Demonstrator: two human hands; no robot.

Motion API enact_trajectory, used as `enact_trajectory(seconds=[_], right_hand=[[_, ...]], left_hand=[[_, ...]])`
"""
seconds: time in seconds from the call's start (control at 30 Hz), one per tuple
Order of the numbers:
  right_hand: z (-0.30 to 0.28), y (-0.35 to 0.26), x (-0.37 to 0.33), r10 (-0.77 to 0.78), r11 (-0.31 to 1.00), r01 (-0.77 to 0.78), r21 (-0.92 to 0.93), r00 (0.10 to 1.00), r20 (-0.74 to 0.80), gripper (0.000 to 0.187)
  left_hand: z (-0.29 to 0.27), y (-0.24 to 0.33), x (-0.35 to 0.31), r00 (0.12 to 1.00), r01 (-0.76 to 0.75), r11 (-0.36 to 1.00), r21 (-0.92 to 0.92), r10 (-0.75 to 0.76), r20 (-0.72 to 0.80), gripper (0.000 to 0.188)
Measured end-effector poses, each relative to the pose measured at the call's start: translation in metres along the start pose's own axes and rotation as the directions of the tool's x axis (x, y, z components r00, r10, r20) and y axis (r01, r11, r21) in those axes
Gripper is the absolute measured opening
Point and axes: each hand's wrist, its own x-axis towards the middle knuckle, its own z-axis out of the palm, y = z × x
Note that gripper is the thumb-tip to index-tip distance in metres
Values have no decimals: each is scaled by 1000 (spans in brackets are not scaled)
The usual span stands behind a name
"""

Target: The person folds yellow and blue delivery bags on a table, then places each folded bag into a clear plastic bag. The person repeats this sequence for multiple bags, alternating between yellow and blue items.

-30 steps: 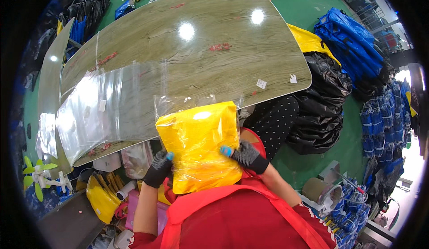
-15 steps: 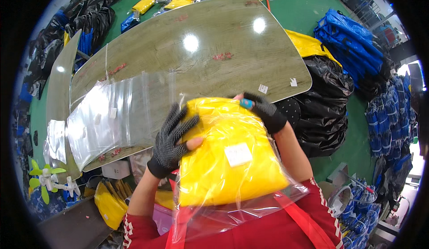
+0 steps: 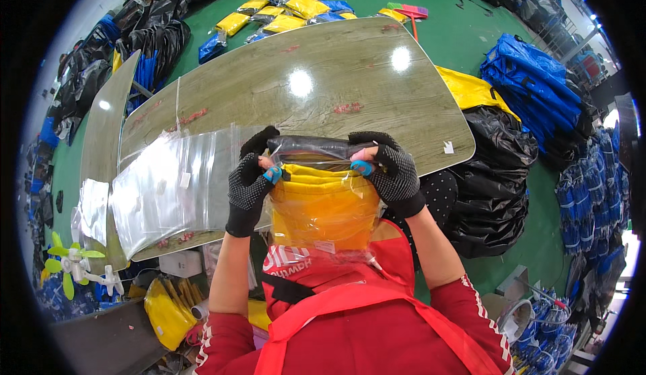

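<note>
In front of my chest is a folded yellow bundle [image 3: 326,207] inside a clear plastic bag [image 3: 324,246]. A black folded edge [image 3: 313,147] shows along its top. My left hand [image 3: 249,190], in a black dotted glove with bare fingertips, pinches the bag's upper left corner. The upper right corner is gripped by my right hand [image 3: 393,176], gloved the same way. Blue wraps show on a finger or thumb of each hand. The bundle hangs upright between my hands, over the near edge of the wood-patterned table [image 3: 269,99].
Flat clear bags [image 3: 175,186] are spread on the table's left part. Packed yellow and blue bundles [image 3: 289,15] lie on the green floor beyond. Black stacked material [image 3: 494,180] and a blue pile [image 3: 531,82] stand at right. A small green fan [image 3: 73,264] is at lower left.
The bundle has tilted up, so its black-edged top now shows and the white label on its face no longer does. My left hand has shifted from its side to the top left corner.
</note>
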Motion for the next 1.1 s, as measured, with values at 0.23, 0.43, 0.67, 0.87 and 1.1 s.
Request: enact_trajectory(seconds=[0.23,0.43,0.67,0.87,1.1], right_hand=[[3,0,5,-68,996,66,-62,997,-30,18],[18,5,54,-58,998,53,-26,964,-258,23],[30,4,85,139,821,-130,556,990,26,44],[34,-18,47,162,835,-234,498,969,184,50],[42,-2,30,243,695,-429,576,895,374,58]], left_hand=[[19,18,0,979,44,982,184,-6,-204,8],[30,86,52,979,194,922,334,-162,-123,15],[48,148,72,996,-80,984,-160,84,20,45],[33,74,47,934,355,923,-147,-357,16,32],[-41,-11,-2,874,481,839,256,-435,-217,31]])
